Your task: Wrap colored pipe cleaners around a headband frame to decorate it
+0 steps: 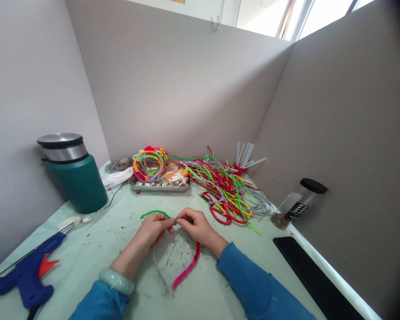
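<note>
The left hand and right hand meet fingertip to fingertip, each pinching the same green pipe cleaner. Its free end arcs away to the left, just above the tabletop. The left wrist wears a pale bracelet.

Beneath the hands, near the middle of the front edge, lies a thin band. Its right side is wrapped in pink and red fuzz and its left side is bare. Its top is hidden under the fingers, so I cannot tell whether they grip it too.

A blue glue gun lies at the front left corner, and a green flask stands by the left edge. A tray of small trinkets and wrapped hoops sits at the back. To its right, a loose pile of coloured pipe cleaners spreads towards the right edge. A black-lidded jar leans there, and a black slab lies nearer the front.

Risks, as I judge them:
- The pinch is small, so the springy green end could slip free and uncoil.
- The band looks unsteadied, so a tug might slide it.
- The wire tip could prick a finger.
- A sweeping left sleeve could reach the glue gun.
</note>
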Motion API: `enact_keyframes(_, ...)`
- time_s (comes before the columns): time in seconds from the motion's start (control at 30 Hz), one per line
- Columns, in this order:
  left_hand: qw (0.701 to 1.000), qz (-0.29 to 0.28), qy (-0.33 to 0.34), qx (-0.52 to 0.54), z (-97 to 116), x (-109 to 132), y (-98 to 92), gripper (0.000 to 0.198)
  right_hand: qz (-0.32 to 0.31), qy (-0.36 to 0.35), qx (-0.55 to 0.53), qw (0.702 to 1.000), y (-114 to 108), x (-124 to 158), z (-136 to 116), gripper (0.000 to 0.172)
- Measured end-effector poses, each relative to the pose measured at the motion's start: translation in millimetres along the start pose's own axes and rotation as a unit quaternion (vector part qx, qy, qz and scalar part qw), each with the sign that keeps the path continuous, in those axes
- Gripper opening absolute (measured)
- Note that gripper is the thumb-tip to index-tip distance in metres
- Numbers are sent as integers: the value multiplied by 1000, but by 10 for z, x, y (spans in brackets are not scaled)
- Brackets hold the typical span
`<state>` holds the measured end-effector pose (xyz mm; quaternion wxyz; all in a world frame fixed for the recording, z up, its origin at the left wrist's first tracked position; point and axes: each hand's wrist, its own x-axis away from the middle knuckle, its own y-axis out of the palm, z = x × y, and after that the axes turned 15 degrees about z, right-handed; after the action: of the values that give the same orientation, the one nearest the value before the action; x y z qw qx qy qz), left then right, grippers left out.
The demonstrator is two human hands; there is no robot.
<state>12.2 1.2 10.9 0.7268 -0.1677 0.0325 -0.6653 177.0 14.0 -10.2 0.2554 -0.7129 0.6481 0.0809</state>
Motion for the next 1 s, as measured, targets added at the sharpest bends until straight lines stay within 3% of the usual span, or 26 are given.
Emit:
enact_keyframes(0.17, 997, -34, -38, 57, 14, 13, -8, 36, -3, 5, -9, 1000, 3, 5, -11, 12)
enact_keyframes(0.27, 1000, -1, -14, 17, -3, -10, 7, 41, 15, 22, -6, 1000, 12, -4, 20, 11)
enact_keyframes(0.4, 992, 84, 67, -71, -18, -38, 11, 42, 50, 56, -3, 997, 23, -27, 88, 10)
enact_keyframes(0.53, 951, 178, 203, -149, -13, -29, 10, 26, 79, 80, 3, 994, 29, -51, 142, 10)
enact_keyframes(0.7, 879, 175, 389, -211, -73, -21, 39, 20, 81, 75, -4, 994, 28, -58, 150, 11)
enact_keyframes(0.8, 860, 173, 417, -240, -119, -32, 53, 24, 80, 71, -8, 994, 25, -53, 142, 12)
enact_keyframes(1.0, 852, 171, 421, -260, -151, -44, 62, 24, 74, 62, -19, 995, 21, -44, 129, 11)
